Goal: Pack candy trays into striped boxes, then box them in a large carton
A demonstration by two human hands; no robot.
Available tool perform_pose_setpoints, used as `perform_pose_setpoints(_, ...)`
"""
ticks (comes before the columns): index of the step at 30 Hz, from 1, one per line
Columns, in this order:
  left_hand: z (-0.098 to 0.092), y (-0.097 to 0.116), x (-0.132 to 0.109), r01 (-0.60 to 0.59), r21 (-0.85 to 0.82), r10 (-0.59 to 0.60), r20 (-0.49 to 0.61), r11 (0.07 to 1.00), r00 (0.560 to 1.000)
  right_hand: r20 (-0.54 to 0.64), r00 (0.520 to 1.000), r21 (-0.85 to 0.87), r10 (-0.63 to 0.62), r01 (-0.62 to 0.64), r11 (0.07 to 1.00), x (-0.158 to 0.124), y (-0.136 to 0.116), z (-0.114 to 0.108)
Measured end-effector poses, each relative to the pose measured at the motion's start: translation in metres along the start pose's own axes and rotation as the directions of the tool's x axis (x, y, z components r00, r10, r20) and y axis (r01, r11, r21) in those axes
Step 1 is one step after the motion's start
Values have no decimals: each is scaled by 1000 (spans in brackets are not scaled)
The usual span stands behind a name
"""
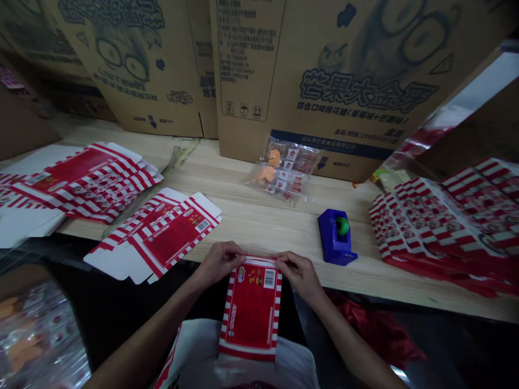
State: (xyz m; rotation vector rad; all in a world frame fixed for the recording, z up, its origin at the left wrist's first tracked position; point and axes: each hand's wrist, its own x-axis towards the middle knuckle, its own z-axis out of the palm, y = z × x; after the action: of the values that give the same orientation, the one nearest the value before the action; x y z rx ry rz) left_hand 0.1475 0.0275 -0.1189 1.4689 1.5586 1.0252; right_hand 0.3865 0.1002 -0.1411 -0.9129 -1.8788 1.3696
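Note:
A red-and-white striped carton [252, 313] with a barcode hangs in front of me at the table's front edge, its printed side toward me. My left hand [224, 263] pinches its top left corner. At the top right corner, the fingers of my right hand [299, 273] are closed on the same edge. Whether the top flap is folded in cannot be made out. To the left of my left hand, a few flat cartons [174, 232] overlap on the table [243, 216]. A blue tape dispenser [334, 237] with a green core stands right of my right hand.
Large cardboard boxes [284, 70] line the back. A clear bag [286, 170] of orange pieces and small packets lies before them. Carton stacks stand at left [93, 178] and right [441, 221]. More clear bags [40, 335] sit low at left.

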Motion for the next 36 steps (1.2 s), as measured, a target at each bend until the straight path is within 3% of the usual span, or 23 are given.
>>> perform_pose_setpoints(3, -7, 7, 5, 45, 24, -45, 25, 999, 999, 5, 1000, -74, -11, 12, 997, 4, -8, -1)
perform_pose_setpoints(6, -14, 11, 10, 132, -95, -122, 105, 987, 987, -28, 1000, -141, -10, 6, 990, 12, -15, -5)
perform_pose_setpoints(12, -19, 12, 18, 212, -336, -147, 209, 918, 967, 25, 995, 7, 94, -94, 996, 22, -22, -7)
perform_pose_setpoints(16, -18, 17, 11, 190, -322, -123, 216, 927, 969, -3, 1000, 55, 21, -21, 998, 12, -22, -4)
perform_pose_setpoints(21, -1, 7, -5, 6, -174, 5, 61, 985, 998, -104, 992, 41, -66, 70, 997, -9, -10, 7)
perform_pose_setpoints(26, 19, -11, -16, -11, -308, -18, -94, 951, 995, -193, 972, -91, -133, 117, 989, -26, -4, 8)
perform_pose_setpoints(28, 21, -14, -16, -9, -346, -29, -105, 938, 994, -363, 911, -203, -196, 127, 971, -27, -2, -10)
perform_pose_setpoints(30, 22, -16, -14, 9, -406, -44, -75, 914, 996, -598, 763, -309, -245, 63, 949, -25, 3, -40)
perform_pose_setpoints(32, 25, -16, -12, 45, -469, -65, -26, 882, 998, -764, 609, -316, -214, -64, 947, -22, 11, -74)
perform_pose_setpoints(33, 28, -15, -11, 66, -494, -79, -6, 867, 997, -800, 578, -275, -158, -120, 954, -21, 15, -89)
perform_pose_setpoints(34, 30, -14, -11, 91, -515, -99, 13, 852, 995, -811, 577, -224, -92, -162, 961, -18, 19, -102)
perform_pose_setpoints(36, 35, -11, -11, 142, -546, -143, 41, 826, 989, -787, 617, -134, 21, -203, 970, -14, 27, -118)
